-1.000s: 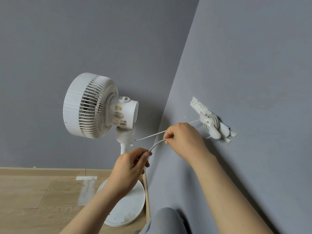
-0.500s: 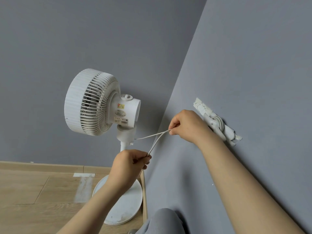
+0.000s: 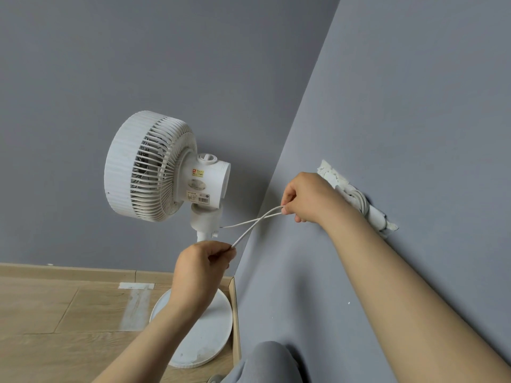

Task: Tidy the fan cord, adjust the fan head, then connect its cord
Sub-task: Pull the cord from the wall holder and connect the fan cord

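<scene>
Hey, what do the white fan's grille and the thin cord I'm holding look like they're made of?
The white fan's ribbed round grille looks like moulded plastic, satin finish: thin even slats, soft highlights. The thin white cord looks like a smooth rubbery or PVC sheath: it flexes between the left hand and right hand.

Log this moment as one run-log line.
step: tidying cord | left hand: pinches cord | right hand: pinches cord fold | fan: upright on floor | plug: not seen

The fan motor housing (image 3: 213,181) carries a red-and-yellow sticker (image 3: 198,172), a faint oval mark (image 3: 197,185) and a white barcode label (image 3: 198,198). Their print is too small to read.
</scene>
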The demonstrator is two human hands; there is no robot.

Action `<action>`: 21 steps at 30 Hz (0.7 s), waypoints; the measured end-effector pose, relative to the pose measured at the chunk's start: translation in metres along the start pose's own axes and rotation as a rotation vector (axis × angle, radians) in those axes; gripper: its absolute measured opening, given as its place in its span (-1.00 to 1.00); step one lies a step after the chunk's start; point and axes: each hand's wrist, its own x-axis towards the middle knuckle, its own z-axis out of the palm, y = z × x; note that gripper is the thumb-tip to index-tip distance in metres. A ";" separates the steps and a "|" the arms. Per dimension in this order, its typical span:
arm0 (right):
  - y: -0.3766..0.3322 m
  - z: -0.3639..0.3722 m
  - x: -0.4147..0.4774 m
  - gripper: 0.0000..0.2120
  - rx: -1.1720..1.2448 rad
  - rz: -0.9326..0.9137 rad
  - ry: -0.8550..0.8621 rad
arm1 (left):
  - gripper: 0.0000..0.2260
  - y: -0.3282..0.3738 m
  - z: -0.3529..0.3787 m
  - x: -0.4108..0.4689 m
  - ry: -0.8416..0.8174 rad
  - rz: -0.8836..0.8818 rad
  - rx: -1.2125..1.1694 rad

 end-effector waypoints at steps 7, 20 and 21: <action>0.008 -0.011 0.025 -0.87 -0.115 0.138 0.151 | -0.93 0.004 -0.001 -0.005 -0.076 0.073 -0.044; 0.018 -0.053 0.043 -0.78 -0.338 0.186 -0.058 | -0.96 0.005 -0.003 -0.005 -0.129 0.027 -0.107; 0.018 -0.053 0.043 -0.77 -0.358 0.191 -0.055 | -0.96 0.006 -0.003 -0.005 -0.127 0.034 -0.105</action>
